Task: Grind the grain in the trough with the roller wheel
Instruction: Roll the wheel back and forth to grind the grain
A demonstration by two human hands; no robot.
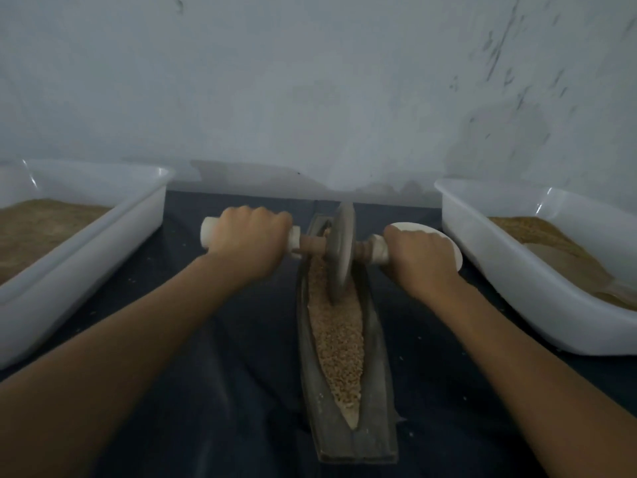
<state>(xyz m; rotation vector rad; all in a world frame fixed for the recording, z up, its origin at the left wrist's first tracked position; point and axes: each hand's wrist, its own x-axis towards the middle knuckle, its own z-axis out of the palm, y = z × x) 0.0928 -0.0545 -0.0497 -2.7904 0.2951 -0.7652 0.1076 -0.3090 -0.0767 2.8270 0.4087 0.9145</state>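
From the head camera I saw my left hand [250, 243] and right hand [422, 258] each clenched round a white handle of the grey stone roller wheel [341, 250], which stood upright in the far half of the long dark boat-shaped trough [375, 401], on the tan grain [339, 343].
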